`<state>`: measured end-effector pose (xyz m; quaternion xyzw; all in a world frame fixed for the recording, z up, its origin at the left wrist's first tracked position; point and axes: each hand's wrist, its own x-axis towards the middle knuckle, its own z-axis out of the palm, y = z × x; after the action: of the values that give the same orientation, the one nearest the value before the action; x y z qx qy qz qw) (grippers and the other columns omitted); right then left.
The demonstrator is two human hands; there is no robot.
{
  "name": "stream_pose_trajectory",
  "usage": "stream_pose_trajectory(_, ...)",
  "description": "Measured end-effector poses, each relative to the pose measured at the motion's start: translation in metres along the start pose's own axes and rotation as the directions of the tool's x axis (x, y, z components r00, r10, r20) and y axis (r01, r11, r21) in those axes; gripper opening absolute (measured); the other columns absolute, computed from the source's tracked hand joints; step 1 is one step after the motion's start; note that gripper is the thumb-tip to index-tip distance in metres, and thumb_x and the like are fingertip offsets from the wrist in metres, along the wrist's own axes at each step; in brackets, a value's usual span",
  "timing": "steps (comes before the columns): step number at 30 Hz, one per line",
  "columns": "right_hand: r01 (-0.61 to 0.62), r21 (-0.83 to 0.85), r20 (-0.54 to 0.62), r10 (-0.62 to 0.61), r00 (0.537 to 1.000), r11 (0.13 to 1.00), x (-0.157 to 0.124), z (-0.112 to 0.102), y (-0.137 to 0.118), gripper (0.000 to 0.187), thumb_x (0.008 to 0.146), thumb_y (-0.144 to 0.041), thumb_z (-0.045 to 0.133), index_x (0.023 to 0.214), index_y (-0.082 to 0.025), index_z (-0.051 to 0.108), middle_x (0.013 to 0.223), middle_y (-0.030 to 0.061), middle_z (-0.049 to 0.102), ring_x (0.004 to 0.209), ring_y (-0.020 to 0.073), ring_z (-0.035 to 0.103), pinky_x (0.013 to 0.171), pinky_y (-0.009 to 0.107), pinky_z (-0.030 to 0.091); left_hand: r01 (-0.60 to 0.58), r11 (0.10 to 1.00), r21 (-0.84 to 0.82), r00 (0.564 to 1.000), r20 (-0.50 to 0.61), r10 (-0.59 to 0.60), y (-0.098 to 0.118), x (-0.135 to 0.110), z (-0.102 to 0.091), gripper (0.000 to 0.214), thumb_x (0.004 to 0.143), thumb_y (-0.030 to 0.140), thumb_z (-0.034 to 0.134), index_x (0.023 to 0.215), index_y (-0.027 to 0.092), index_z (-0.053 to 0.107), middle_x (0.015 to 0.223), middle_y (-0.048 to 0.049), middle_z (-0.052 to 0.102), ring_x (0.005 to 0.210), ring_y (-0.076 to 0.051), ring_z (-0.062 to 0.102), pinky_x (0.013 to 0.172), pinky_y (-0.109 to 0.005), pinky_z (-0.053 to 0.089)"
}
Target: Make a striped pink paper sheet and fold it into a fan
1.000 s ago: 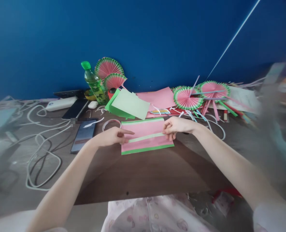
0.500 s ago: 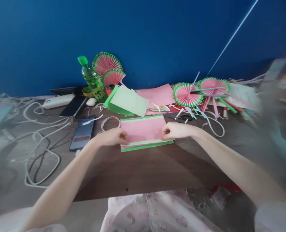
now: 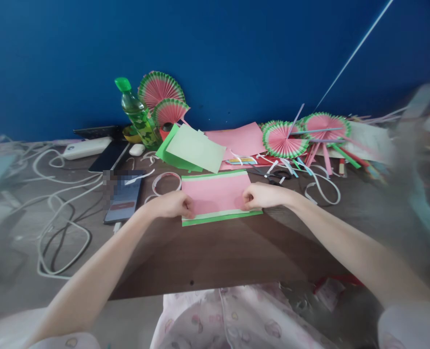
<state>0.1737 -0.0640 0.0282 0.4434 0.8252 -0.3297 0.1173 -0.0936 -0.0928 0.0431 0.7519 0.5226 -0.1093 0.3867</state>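
Observation:
A pink paper sheet (image 3: 215, 195) with pale and dark green bands along its far and near edges lies on the table in front of me. Along its near side runs a pale green paper strip (image 3: 217, 214), bordering the dark green edge. My left hand (image 3: 176, 204) is closed in a pinch at the strip's left end. At the other end, thumb and fingers of my right hand (image 3: 260, 197) pinch it too. The fingertips partly cover both ends of the strip.
Behind lie loose green sheets (image 3: 196, 148), pink paper (image 3: 240, 138) and scissors (image 3: 278, 177). Folded paper fans (image 3: 285, 139) lie at right. A tape roll (image 3: 166, 183), phone (image 3: 125, 198), white cables (image 3: 60, 232) and a green-capped bottle (image 3: 138, 116) are at left.
The pale green strip has shifted toward me, down to the dark green edge, covering the pink that showed between them. Both hands keep their pinch. The view has tilted slightly.

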Motion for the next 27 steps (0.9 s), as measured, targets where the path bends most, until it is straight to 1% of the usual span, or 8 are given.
stream_pose_trajectory(7,0.002,-0.002,0.004,-0.002,1.0,1.0,0.0005,0.0025,0.001,0.023,0.065,-0.039,0.057,0.059,-0.017,0.057,0.055,0.0006,0.057,0.055,0.0127,0.051,0.052,0.023,0.033,0.006,1.0,0.028,1.0,-0.002,-0.006,0.0003,-0.0001,0.0013,0.018,0.062,0.034,0.059,0.062,0.016,0.061,0.058,0.0009,0.059,0.058,-0.013,0.05,0.053,-0.023,0.031)
stream_pose_trajectory(13,-0.002,-0.013,0.006,0.002,1.0,1.0,0.0001,0.0008,-0.0015,0.021,0.065,-0.037,0.057,0.057,-0.017,0.055,0.055,0.0011,0.057,0.055,0.0131,0.051,0.052,0.024,0.033,0.007,1.0,0.01,1.0,-0.021,-0.007,0.0017,-0.0016,0.0025,0.017,0.061,0.034,0.06,0.06,0.017,0.059,0.056,0.0017,0.058,0.057,-0.013,0.049,0.051,-0.023,0.031)
stream_pose_trajectory(18,-0.005,-0.008,0.003,0.005,1.0,1.0,-0.0001,0.0003,-0.0028,0.02,0.065,-0.035,0.057,0.057,-0.017,0.055,0.055,0.001,0.056,0.055,0.0131,0.051,0.052,0.024,0.033,0.0,0.999,0.037,0.999,-0.035,0.001,0.0001,-0.0006,0.0044,0.019,0.061,0.036,0.06,0.058,0.017,0.056,0.054,0.0021,0.054,0.055,-0.013,0.047,0.05,-0.023,0.03)
stream_pose_trajectory(27,-0.006,0.009,-0.006,0.006,1.0,1.0,-0.0008,0.0023,-0.0015,0.02,0.064,-0.036,0.057,0.058,-0.017,0.057,0.054,0.0006,0.056,0.055,0.0132,0.052,0.052,0.024,0.034,0.017,0.998,0.062,0.999,-0.039,-0.015,-0.0041,0.0033,0.0076,0.022,0.06,0.038,0.059,0.059,0.017,0.055,0.059,0.001,0.058,0.057,-0.013,0.05,0.051,-0.023,0.03)
